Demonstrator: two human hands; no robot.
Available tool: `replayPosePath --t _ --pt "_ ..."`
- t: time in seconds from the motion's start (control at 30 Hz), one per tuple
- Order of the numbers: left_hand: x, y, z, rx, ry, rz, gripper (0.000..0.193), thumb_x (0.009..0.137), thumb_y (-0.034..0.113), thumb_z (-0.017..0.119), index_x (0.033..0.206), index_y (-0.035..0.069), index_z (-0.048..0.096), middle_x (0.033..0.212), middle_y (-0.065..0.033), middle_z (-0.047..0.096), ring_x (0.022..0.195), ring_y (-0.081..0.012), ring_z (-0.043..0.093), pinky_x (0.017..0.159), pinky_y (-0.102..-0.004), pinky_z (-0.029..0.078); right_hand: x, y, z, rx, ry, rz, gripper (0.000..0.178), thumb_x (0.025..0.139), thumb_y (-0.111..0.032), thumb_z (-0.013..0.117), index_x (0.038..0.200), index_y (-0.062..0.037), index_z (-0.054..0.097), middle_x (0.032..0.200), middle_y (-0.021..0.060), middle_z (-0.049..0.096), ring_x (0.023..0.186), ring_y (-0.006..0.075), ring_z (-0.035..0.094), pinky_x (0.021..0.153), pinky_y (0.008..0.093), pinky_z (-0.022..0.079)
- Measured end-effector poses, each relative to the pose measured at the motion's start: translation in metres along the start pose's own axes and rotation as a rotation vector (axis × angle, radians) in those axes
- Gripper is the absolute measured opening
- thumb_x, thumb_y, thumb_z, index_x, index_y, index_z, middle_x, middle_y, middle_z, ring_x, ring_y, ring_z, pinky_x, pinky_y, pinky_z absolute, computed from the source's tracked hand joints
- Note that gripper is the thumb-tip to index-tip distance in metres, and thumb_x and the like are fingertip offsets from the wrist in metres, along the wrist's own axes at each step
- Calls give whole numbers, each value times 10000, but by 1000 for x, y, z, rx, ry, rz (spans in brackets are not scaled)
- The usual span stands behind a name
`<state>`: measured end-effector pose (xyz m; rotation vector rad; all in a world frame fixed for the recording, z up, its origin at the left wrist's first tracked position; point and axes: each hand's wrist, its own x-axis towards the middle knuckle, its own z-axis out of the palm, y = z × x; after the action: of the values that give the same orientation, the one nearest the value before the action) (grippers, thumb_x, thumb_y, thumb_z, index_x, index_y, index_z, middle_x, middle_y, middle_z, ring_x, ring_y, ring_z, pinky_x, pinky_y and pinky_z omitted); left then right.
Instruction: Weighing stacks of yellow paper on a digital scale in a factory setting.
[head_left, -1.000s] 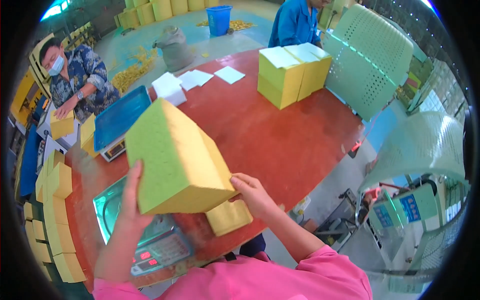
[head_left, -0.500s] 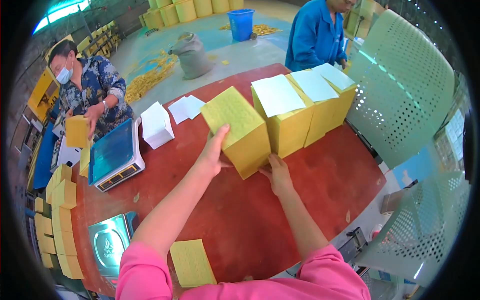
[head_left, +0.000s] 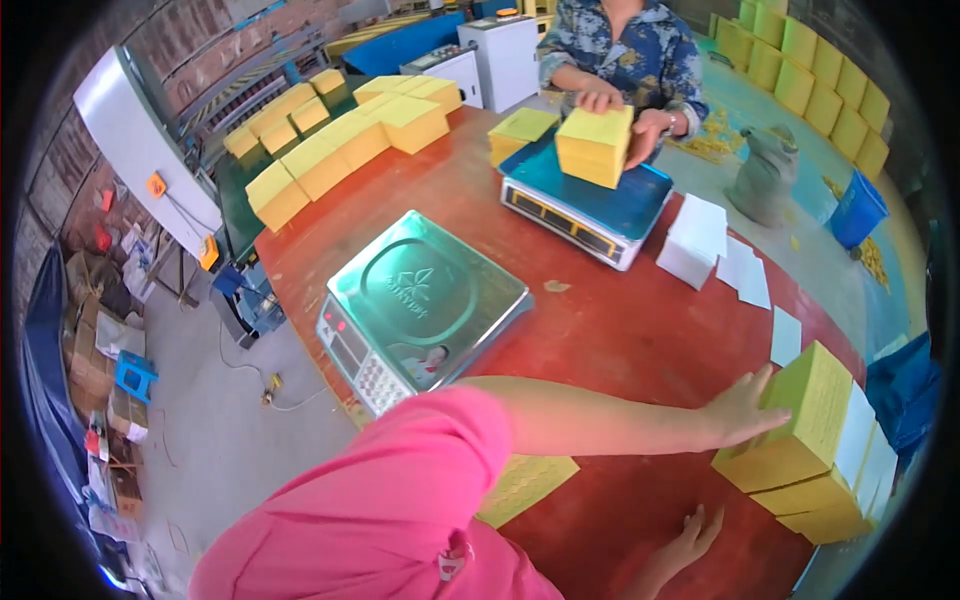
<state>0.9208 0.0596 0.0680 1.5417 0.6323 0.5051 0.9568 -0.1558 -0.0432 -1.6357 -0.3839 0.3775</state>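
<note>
My left hand (head_left: 745,408) reaches across with its fingers stretched out, resting against a block of yellow paper sheets (head_left: 795,425) at the right of the red table (head_left: 610,350). This block stands at the near end of a row of yellow blocks (head_left: 825,505), some topped with white sheets (head_left: 858,435). Below it, my right hand (head_left: 692,540) is apart from the blocks, fingers spread and holding nothing. A loose yellow sheet (head_left: 535,485) lies partly under my left arm.
A silver-topped scale (head_left: 425,295) stands close on my left. Across the table, a person holds a yellow block (head_left: 595,145) on a blue-topped scale (head_left: 640,205). A white paper stack (head_left: 693,240) is beside it. More yellow blocks (head_left: 345,150) line the far left edge.
My view has swung left. The yellow block that both hands held is now standing at the row, and my right hand has let go. The other person's block has moved onto the blue-topped scale.
</note>
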Motion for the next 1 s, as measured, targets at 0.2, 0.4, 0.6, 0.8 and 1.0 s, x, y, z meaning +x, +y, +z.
replayPosePath --t 0.2,0.4,0.6,0.8,1.0 --pt "-172 -18 -220 -43 355 25 714 919 322 634 1484 17 323 1508 -152 374 1351 -233 425 1074 -367 394 -77 -69 80 76 -159 -70 363 923 -77 529 1273 15 562 1273 149 581 1089 251 592 916 363 465" --pt "-417 -66 -462 -44 1001 -83 441 923 287 614 1291 52 551 1245 -65 563 1057 -165 573 882 -340 485 -189 -130 210 154 -559 -255 276 905 5 476 1144 60 603 1056 165 649 904 252 638 823 350 517" --pt "-585 -103 -701 402 1372 -268 412 892 333 583 1114 -6 659 1061 -161 666 906 -236 643 812 -338 502 -356 -115 367 167 -946 -249 239 862 20 443 1001 24 637 899 106 654 798 175 625 746 290 495" --pt "-590 -130 -892 1138 1305 -266 473 932 359 507 1242 8 573 1283 -185 581 1197 -344 542 977 -436 444 -496 -111 527 98 -1270 152 241 917 60 484 1112 44 625 1008 111 673 901 161 639 827 284 511" --pt "-568 -173 -968 1463 1012 -429 503 971 348 454 1345 11 458 1426 -180 466 1375 -294 388 1122 -422 319 -557 -93 600 70 -1429 336 230 948 11 488 1132 41 624 1037 114 672 930 178 655 855 306 519"
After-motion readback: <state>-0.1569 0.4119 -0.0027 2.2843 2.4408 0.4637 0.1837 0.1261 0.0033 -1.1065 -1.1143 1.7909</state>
